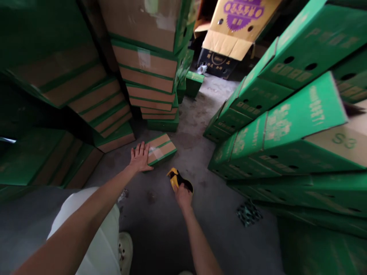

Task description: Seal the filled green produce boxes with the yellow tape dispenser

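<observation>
Floor: grey concrete floor [206,114] between stacked green cartons [286,126].
Left hand [139,157]: spread flat on small taped box [161,148].
Right hand [183,196]: clasping yellow-black tape dispenser [175,178].

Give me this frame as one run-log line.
left hand: flat on small box on floor | right hand: grips yellow-black tool | around: stacked green cartons

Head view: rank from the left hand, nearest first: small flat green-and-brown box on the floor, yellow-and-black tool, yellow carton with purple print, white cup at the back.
From the left hand:
1. Small flat green-and-brown cardboard box, on the floor, under its fingertips.
2. Yellow-and-black handheld tool, to its right, in the right hand.
3. White cup, far back on the floor.
4. Yellow cardboard carton with purple print, farthest, top of view.
</observation>
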Motion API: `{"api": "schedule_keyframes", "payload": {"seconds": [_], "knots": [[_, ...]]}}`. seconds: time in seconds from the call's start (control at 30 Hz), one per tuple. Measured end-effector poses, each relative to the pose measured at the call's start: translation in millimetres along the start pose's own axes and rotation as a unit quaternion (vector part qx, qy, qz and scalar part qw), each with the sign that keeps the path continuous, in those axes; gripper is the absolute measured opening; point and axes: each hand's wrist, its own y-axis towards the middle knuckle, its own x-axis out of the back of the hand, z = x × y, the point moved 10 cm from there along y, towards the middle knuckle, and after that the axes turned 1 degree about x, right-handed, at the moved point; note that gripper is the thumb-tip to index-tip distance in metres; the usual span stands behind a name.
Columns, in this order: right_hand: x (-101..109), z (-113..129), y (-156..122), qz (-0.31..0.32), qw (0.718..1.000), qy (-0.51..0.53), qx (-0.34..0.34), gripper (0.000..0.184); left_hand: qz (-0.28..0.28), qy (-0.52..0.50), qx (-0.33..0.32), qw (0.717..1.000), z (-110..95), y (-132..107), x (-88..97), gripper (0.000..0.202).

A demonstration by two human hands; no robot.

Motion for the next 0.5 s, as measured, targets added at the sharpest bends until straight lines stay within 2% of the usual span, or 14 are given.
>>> {"api": "schedule_keyframes", "payload": {"seconds": [0.07, 0.13, 0.2, 0.27, 0.33, 0.37, 0.43, 0.5], "knots": [[10.2, -4.6, -6.4, -0.041, 0.998, -0.039, 0.013, 0.03, 0.005, -0.008, -0.004, 1.0, -1.6, -0.1, -0.5, 0.137], [32.5, 17.2, -4.4, -0.095, 0.993, -0.051, 0.047, 0.037, 0.006, -0.013, -0.013, 1.0, -5.9, -2.6, -0.7, 0.134], [65.5, 67.4, 0.7, -0.169, 0.977, -0.036, 0.122, 0.047, 0.002, -0.016, -0.024, 1.0, -13.8, -9.2, 1.4, 0.131], [96.1, 127.8, 4.3, -0.233, 0.948, -0.022, 0.217, 0.055, -0.003, -0.019, -0.036, 0.999, -24.9, -19.2, 8.3, 0.131], [106.7, 167.6, 14.7, -0.234, 0.939, -0.025, 0.252, 0.058, -0.006, -0.038, -0.055, 0.998, -36.8, -29.4, 21.4, 0.124], [106.4, 175.4, 20.9, -0.226, 0.942, -0.032, 0.247, 0.059, -0.009, -0.059, -0.062, 0.996, -40.7, -33.4, 30.6, 0.116], [102.3, 169.4, 29.4, -0.224, 0.948, -0.042, 0.222, 0.062, -0.017, -0.132, -0.05, 0.99, -39.0, -37.1, 50.2, 0.094], [103.0, 147.8, 32.5, -0.248, 0.943, -0.029, 0.222, 0.069, -0.026, -0.241, 0.045, 0.969, -15.3, -37.0, 60.5, 0.069]]}}
